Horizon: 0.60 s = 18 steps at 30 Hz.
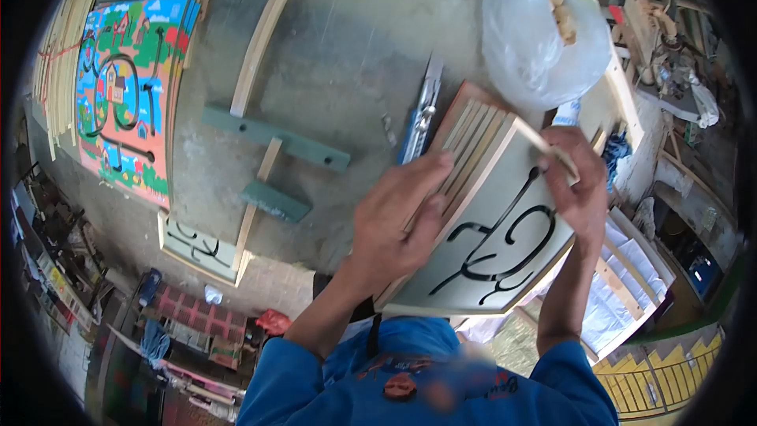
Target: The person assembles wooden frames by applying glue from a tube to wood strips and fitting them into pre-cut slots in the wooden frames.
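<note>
A stack of boards (505, 225) lies tilted at the table's near edge. Its top panel is white with curved black grooves, and light wooden strips edge its sides. My left hand (402, 213) grips the stack's left side, thumb towards the top and fingers along the layered edges. At the far right corner, my right hand (577, 181) pinches a thin wooden strip (548, 146) between thumb and fingers, close against the panel's edge. Just beyond my left fingers lies a blue and silver utility knife (423, 110).
A clear plastic bag (544, 35) with pale pieces sits at the far right. Green bars (276, 138) and long wooden strips (268, 24) lie across the table (355, 39). Colourful grooved boards (130, 99) are stacked on the left, beside bundled strips (63, 55).
</note>
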{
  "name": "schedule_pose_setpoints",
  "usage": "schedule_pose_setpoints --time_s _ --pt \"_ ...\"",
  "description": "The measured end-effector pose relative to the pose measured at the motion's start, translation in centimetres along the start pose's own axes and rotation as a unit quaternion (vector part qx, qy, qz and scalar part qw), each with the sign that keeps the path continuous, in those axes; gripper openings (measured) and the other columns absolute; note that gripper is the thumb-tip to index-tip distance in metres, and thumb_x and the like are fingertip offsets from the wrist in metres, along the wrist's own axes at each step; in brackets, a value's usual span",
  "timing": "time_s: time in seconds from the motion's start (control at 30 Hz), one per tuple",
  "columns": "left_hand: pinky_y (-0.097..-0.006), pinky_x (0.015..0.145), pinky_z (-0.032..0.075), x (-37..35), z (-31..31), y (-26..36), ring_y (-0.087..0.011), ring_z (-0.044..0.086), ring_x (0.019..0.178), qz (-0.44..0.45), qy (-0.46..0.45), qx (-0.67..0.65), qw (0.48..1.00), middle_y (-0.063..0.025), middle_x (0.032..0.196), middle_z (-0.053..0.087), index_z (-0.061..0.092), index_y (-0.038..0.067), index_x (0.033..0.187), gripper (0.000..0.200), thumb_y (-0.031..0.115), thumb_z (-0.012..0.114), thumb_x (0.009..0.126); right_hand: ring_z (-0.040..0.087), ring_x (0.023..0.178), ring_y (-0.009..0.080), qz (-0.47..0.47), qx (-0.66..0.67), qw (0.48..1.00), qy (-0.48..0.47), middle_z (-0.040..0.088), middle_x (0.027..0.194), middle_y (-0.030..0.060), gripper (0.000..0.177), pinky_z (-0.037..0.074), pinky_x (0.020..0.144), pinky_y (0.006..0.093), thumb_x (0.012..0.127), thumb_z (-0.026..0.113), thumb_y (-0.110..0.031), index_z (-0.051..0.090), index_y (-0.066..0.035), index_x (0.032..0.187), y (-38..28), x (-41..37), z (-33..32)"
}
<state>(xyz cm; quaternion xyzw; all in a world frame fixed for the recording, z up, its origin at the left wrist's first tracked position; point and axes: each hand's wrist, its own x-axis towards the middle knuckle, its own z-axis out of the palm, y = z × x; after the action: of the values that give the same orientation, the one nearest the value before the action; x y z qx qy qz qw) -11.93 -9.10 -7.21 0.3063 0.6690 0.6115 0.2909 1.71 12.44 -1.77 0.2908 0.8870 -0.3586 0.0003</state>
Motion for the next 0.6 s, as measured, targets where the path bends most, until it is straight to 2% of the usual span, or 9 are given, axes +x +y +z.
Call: schedule_pose_setpoints --time_s 0.03,0.1,0.17,0.2,0.3,0.4,0.43,0.53,0.6 --pt "-0.0347 0.083 0.052 -0.5 -1.3 -0.1 -0.0311 0.065 0.096 0.005 -0.005 0.023 1.0 -0.0174 0.113 0.066 0.062 -0.001 0.114 0.04 -0.009 0.06 0.075 0.063 0.091 0.0285 -0.011 -0.002 1.0 -0.001 0.063 0.097 0.0144 0.025 0.048 0.081 0.0349 0.078 0.066 0.0 0.062 0.001 0.102 0.1 0.0 0.1" --pt "-0.0341 0.082 0.052 -2.5 -3.4 -0.1 -0.0299 0.066 0.094 -0.008 0.006 0.035 0.999 -0.0172 0.11 0.066 0.062 0.0 0.113 0.04 -0.011 0.056 0.074 0.063 0.091 0.0258 0.044 -0.004 0.999 -0.013 0.063 0.097 0.0132 0.024 0.048 0.082 0.0333 0.08 0.064 -0.001 0.062 0.0 0.104 -0.1 -0.2 0.0" --pt "-0.0329 0.08 0.051 -6.1 -5.0 -0.5 -0.0273 0.066 0.09 -0.086 0.058 0.034 0.994 -0.0162 0.103 0.067 0.063 0.0 0.109 0.035 -0.01 0.056 0.075 0.062 0.092 0.0221 0.043 -0.012 0.999 -0.005 0.064 0.097 0.0114 0.024 0.047 0.083 0.0309 0.082 0.062 -0.002 0.062 0.0 0.106 -0.1 -0.4 0.3" --pt "-0.0329 0.08 0.051 -7.9 -5.5 -0.8 -0.0273 0.066 0.09 -0.099 0.058 0.037 0.993 -0.0162 0.103 0.067 0.063 0.0 0.109 0.035 -0.01 0.056 0.075 0.061 0.094 0.019 0.024 -0.005 1.0 -0.006 0.064 0.1 0.0105 0.026 0.046 0.085 0.0293 0.083 0.061 -0.002 0.061 0.0 0.109 0.3 -0.5 0.4" --pt "-0.0315 0.077 0.051 -13.4 -6.1 -1.6 -0.025 0.066 0.086 -0.151 0.136 0.04 0.978 -0.0155 0.095 0.066 0.063 -0.001 0.105 0.032 -0.01 0.055 0.076 0.059 0.096 0.015 0.048 0.002 0.999 -0.003 0.064 0.102 0.0073 0.027 0.045 0.087 0.0279 0.089 0.059 -0.004 0.062 -0.001 0.115 -0.1 -0.8 0.7" --pt "-0.0313 0.075 0.05 -17.9 -5.6 -2.4 -0.0256 0.065 0.083 -0.121 0.149 0.065 0.979 -0.0163 0.094 0.066 0.063 -0.001 0.104 0.029 -0.005 0.059 0.076 0.057 0.101 0.0148 0.051 0.011 0.999 0.004 0.064 0.107 0.0054 0.028 0.043 0.093 0.0287 0.094 0.057 -0.012 0.061 -0.002 0.119 0.4 -1.3 1.0" --pt "-0.0326 0.082 0.049 -19.5 -5.4 -3.0 -0.0257 0.062 0.09 -0.108 0.127 0.066 0.984 -0.0176 0.099 0.064 0.059 -0.004 0.111 0.033 -0.001 0.058 0.078 0.057 0.103 0.015 0.041 0.019 0.999 0.01 0.064 0.11 0.0055 0.029 0.042 0.094 0.0292 0.095 0.056 -0.014 0.061 -0.003 0.121 0.5 -1.4 1.2" --pt "-0.0358 0.084 0.049 -21.4 -4.2 -3.4 -0.0304 0.062 0.096 -0.066 0.127 0.101 0.985 -0.02 0.105 0.064 0.059 -0.003 0.113 0.038 0.004 0.064 0.076 0.057 0.106 0.0153 0.025 0.013 1.0 0.0 0.063 0.115 0.0071 0.032 0.04 0.098 0.0298 0.097 0.053 -0.015 0.058 -0.002 0.126 1.1 -1.5 1.0" --pt "-0.0393 0.086 0.048 -21.7 -3.4 -3.9 -0.0339 0.061 0.101 0.009 0.117 0.111 0.987 -0.0199 0.111 0.064 0.059 -0.001 0.116 0.044 0.012 0.07 0.075 0.056 0.107 0.0153 0.01 0.016 1.0 -0.006 0.063 0.117 0.0079 0.033 0.039 0.099 0.0298 0.097 0.052 -0.016 0.057 -0.001 0.127 1.5 -1.3 0.9"
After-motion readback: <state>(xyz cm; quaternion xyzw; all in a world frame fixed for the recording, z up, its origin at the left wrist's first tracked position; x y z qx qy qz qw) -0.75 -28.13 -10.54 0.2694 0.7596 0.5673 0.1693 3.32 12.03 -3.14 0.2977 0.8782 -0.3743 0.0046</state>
